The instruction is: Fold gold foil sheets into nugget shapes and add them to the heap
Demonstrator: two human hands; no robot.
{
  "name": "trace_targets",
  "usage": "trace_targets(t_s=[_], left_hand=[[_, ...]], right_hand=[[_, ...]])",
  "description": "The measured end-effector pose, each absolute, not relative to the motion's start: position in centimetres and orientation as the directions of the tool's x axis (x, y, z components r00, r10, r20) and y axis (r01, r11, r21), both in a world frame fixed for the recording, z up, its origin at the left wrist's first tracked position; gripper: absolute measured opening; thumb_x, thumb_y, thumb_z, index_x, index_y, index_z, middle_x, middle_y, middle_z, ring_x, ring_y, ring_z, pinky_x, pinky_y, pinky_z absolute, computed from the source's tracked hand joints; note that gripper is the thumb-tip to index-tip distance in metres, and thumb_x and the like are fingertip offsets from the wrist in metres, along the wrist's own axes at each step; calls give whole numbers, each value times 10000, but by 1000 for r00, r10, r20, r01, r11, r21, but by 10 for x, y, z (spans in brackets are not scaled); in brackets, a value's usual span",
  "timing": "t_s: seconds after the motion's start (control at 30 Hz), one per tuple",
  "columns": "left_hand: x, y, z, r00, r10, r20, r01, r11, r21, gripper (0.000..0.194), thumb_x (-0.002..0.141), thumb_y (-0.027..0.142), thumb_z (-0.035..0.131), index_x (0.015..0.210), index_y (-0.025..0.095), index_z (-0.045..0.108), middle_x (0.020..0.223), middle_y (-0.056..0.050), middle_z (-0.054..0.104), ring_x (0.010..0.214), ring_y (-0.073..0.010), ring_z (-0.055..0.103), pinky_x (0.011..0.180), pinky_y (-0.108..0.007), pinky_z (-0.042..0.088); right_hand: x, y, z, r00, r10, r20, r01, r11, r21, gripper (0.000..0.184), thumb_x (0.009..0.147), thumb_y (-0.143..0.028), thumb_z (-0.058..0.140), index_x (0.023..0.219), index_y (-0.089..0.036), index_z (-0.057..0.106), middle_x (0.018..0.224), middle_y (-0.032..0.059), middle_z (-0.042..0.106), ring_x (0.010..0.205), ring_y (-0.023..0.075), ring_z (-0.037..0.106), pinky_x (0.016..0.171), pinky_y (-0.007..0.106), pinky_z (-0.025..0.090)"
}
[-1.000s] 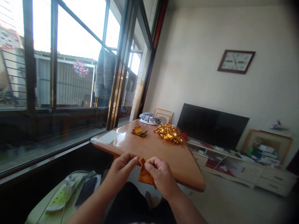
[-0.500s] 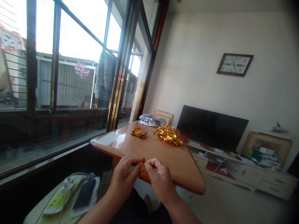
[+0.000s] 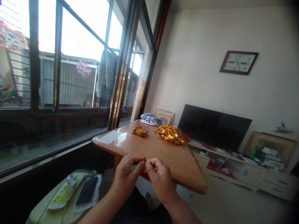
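Between my two hands is a small sheet of gold foil paper [image 3: 145,168], pinched and partly folded just off the table's near edge. My left hand [image 3: 129,171] grips its left side with thumb and forefinger. On the other side, my right hand [image 3: 159,174] pinches it the same way, the two thumbs close together. Most of the sheet is hidden behind the fingers. Farther off on the wooden table [image 3: 163,158] lies a short stack of gold paper sheets [image 3: 140,131]. To its right rises a heap of shiny folded gold foil pieces [image 3: 170,134].
Folded cloth [image 3: 151,119] lies at the table's far end. A white sheet [image 3: 109,137] is near the left corner. At lower left, a green-topped seat [image 3: 39,214] bears a power strip [image 3: 58,199] and a phone [image 3: 87,191]. A television [image 3: 215,129] stands beyond.
The foil between my fingers has been drawn narrower, with less of it showing below the thumbs. My hands stay nearly in place; the view has shifted slightly.
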State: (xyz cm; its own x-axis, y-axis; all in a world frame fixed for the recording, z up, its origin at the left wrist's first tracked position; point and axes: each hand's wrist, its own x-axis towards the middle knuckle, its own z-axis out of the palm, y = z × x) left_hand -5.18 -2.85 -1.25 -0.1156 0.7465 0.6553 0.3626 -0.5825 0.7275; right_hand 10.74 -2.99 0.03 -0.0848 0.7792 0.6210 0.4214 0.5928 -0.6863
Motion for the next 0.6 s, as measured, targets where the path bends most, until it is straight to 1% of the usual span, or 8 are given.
trace_targets(t_s=[0.13,0.27,0.4,0.6], left_hand=[[-52,-30,-9,-108,702,704,467,-589,659,178,897,357,649,838,209,728,811,-25,702,813,-197,643,763,-321,491],[-52,-29,-9,-108,687,718,530,-571,626,188,902,352,640,810,208,718,783,-21,694,792,-193,628,748,-316,466],[-52,-28,-11,-115,686,718,553,-556,620,188,896,345,645,780,209,704,766,-16,688,781,-190,622,740,-313,448],[-50,-29,-9,-135,702,700,544,-538,644,184,879,347,655,763,208,688,778,-18,693,795,-199,632,748,-317,451]], right_hand=[[105,-28,-1,-67,754,653,468,602,-647,175,934,-324,605,834,-210,691,829,26,691,804,195,616,748,300,443],[103,-27,-4,-64,736,674,514,603,-609,163,936,-313,604,831,-218,686,827,28,690,809,202,604,755,312,427],[102,-27,-6,-68,728,683,546,600,-585,151,934,-294,609,820,-221,677,821,23,688,813,203,593,762,317,410],[102,-27,-6,-77,712,698,574,604,-553,131,927,-265,619,817,-223,676,824,18,691,820,205,590,768,323,391]])
